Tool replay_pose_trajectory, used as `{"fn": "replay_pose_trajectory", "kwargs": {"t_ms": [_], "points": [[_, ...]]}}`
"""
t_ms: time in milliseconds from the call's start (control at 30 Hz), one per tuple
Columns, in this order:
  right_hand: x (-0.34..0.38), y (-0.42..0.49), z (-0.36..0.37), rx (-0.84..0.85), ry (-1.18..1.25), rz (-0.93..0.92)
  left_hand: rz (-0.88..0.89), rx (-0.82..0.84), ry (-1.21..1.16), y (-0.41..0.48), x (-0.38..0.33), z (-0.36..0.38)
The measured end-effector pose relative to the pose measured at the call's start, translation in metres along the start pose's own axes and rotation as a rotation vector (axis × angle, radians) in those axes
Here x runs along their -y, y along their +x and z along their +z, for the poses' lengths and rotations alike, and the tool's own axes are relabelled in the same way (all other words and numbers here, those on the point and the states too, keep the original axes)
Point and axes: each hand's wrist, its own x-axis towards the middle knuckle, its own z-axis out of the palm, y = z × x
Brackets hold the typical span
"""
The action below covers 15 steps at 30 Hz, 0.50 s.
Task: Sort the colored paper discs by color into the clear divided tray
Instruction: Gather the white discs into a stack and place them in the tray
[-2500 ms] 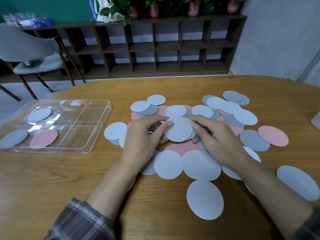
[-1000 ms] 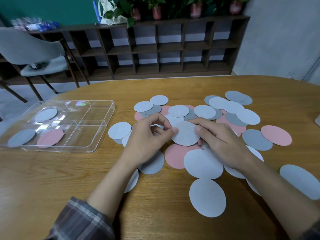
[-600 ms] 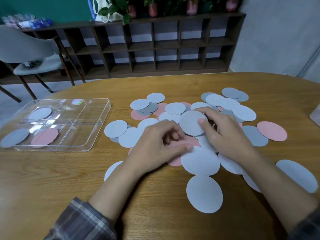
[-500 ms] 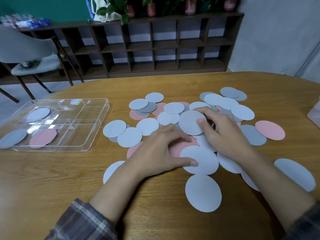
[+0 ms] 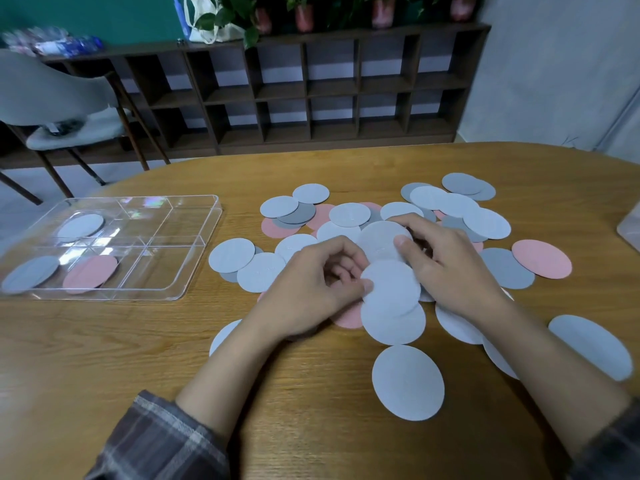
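At the left, the clear divided plastic tray [image 5: 194, 244] sits on the wooden tabletop [image 5: 104, 358]. It holds a pale blue sorted disc [image 5: 80, 227], a grey sorted disc [image 5: 31, 273] and a pink sorted disc [image 5: 90, 276], each in its own compartment.

Well to its right, the left hand [image 5: 304, 292] has its fingers curled in. Its thumb pinches the left edge of a pale blue paper disc [image 5: 391, 284] over the loose heap of paper discs [image 5: 485, 223]. Just right of it, the right hand [image 5: 446, 268] pinches a second pale blue disc [image 5: 379, 242], thumb on top and fingers hidden beneath.

The thin discs overlap, so a pinch may lift two, perhaps the pink paper disc [image 5: 348, 317] lying underneath. Pale blue and grey look close here, which invites a wrong compartment. An edge pinch could also let a disc slip on the carry left.
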Motion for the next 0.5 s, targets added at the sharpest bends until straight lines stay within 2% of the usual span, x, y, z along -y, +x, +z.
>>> {"fn": "replay_pose_trajectory", "kwargs": {"t_ms": [100, 233, 367, 500], "points": [[0.0004, 0.0003, -0.0006, -0.006, 0.08, 0.028, -0.032, -0.122, -0.125, 0.0038, 0.0022, -0.0025], [0.0028, -0.0003, -0.0012, 0.028, 0.131, 0.039, -0.017, -0.281, -0.146, 0.0061, 0.0054, -0.0027], [0.0091, -0.0032, 0.0005, 0.087, 0.153, 0.011, -0.019, -0.35, -0.07, 0.0051, 0.0071, -0.0007], [0.0083, -0.003, 0.0014, 0.114, -0.023, -0.025, 0.021, -0.366, 0.143, 0.0012, 0.0037, 0.0063]]}}
